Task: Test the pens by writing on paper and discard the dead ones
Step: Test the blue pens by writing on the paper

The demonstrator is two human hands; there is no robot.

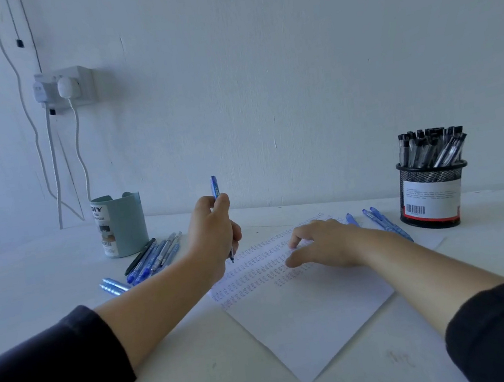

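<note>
My left hand [214, 231] grips a blue pen [215, 187] upright, its tip touching the upper left part of a white sheet of paper [310, 318]. Rows of small scribbles cover the sheet's upper half. My right hand [322, 242] lies flat on the paper with fingers spread, holding it down. Several blue pens [156, 257] lie in a loose pile left of the sheet, and a few more blue pens [385, 224] lie right of it, partly behind my right hand.
A pale green desk organiser cup [121, 225] stands at the back left. A black mesh pen holder [432, 194] full of black-capped pens stands at the back right. A wall socket [66, 87] with plugs and hanging cables is on the wall. The white table [205, 375] extends toward me.
</note>
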